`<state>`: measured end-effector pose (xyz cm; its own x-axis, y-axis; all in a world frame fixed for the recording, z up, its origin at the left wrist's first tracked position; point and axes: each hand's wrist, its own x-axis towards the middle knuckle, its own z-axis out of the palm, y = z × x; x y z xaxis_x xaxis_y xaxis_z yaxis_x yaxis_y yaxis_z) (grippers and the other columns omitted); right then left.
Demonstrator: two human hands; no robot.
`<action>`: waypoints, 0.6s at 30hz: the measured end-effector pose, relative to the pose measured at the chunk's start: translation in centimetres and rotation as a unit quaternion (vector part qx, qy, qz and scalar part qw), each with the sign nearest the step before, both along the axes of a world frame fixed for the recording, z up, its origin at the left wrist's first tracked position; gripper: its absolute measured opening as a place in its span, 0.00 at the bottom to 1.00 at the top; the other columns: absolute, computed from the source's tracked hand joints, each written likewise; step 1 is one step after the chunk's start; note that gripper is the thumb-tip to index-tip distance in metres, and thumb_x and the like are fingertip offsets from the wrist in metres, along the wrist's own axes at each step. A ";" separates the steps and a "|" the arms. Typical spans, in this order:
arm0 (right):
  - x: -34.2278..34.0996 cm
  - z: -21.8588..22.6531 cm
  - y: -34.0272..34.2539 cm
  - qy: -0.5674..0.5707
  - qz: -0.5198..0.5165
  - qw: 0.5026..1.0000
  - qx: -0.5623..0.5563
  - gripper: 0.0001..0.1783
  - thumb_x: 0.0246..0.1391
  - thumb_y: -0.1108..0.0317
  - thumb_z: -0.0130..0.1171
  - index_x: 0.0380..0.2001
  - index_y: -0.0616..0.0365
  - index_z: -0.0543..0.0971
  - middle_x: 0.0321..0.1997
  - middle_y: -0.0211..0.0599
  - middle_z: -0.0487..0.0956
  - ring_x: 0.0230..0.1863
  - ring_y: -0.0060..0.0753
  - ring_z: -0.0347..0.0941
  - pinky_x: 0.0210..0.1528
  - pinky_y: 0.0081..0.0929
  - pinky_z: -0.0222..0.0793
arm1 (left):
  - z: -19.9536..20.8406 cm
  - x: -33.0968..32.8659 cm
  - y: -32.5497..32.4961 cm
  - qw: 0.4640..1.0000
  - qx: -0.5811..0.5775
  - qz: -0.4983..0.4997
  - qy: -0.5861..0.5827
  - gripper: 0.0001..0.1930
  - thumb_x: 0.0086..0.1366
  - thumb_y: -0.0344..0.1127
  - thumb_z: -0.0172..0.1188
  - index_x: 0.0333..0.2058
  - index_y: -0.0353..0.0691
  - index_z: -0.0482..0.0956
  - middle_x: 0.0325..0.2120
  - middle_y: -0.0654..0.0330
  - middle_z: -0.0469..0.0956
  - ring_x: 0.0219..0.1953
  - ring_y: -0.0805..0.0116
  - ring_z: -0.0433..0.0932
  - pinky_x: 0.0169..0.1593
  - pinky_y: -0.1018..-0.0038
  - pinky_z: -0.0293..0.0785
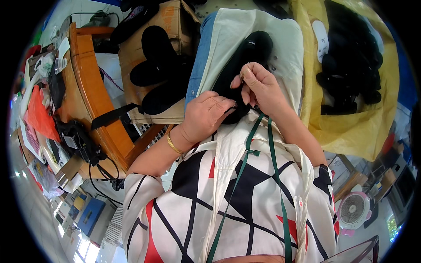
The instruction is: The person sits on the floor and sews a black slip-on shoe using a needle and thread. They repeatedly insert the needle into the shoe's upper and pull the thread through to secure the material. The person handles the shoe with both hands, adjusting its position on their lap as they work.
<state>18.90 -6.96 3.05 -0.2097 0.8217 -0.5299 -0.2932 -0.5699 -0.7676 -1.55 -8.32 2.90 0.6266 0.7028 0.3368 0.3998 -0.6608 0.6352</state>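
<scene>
A long black cloth shoe or insole [254, 48] lies slanted on a cream cloth [287, 41] spread over my lap, with a small pale label near its rounded far end. At the near end, my left hand [208, 113] is closed, thumb and fingertips pinching the black edge. My right hand [262, 87] hovers just over the same piece, its thumb and index finger pressed together. Whatever sits in that right pinch is too small to make out. Its other fingers curl toward the black material.
Left, a cardboard box [173, 19] carries several black sole-shaped pieces [157, 48], beside a wooden chair [90, 79]. On the right, a yellow sheet [351, 131] holds a pile of black pieces [351, 61] and a white sole [321, 39]. A fan [353, 209] stands at lower right.
</scene>
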 end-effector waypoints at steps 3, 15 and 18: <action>0.6 0.3 -0.3 0.048 -0.014 0.998 -0.034 0.12 0.71 0.58 0.49 0.38 0.55 0.72 0.26 0.27 0.76 0.22 0.14 0.69 0.22 0.13 0.64 | 0.5 0.2 0.8 0.999 -0.045 -0.003 0.003 0.14 0.49 0.27 0.71 0.36 0.42 0.82 0.32 0.61 0.82 0.32 0.59 0.78 0.37 0.70 0.76; 1.9 0.9 -1.0 0.219 -0.157 0.961 0.055 0.09 0.69 0.65 0.51 0.43 0.61 0.73 0.22 0.24 0.68 0.21 0.17 0.62 0.24 0.16 0.58 | 1.3 0.9 3.0 0.977 -0.203 -0.053 0.050 0.09 0.52 0.26 0.68 0.34 0.41 0.82 0.33 0.60 0.76 0.41 0.56 0.74 0.45 0.65 0.71; 1.3 1.2 -1.3 0.074 -0.161 0.981 0.083 0.10 0.69 0.66 0.52 0.44 0.62 0.74 0.25 0.27 0.74 0.26 0.18 0.69 0.29 0.18 0.65 | 1.1 0.8 3.3 0.970 -0.223 -0.070 0.066 0.09 0.54 0.27 0.68 0.36 0.41 0.81 0.34 0.60 0.76 0.41 0.57 0.73 0.46 0.66 0.70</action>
<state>20.19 -8.26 4.23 0.0096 0.9307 -0.3658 -0.5521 -0.3000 -0.7779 -0.74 -4.98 4.00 0.7429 0.6656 -0.0711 0.4241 -0.3858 0.8193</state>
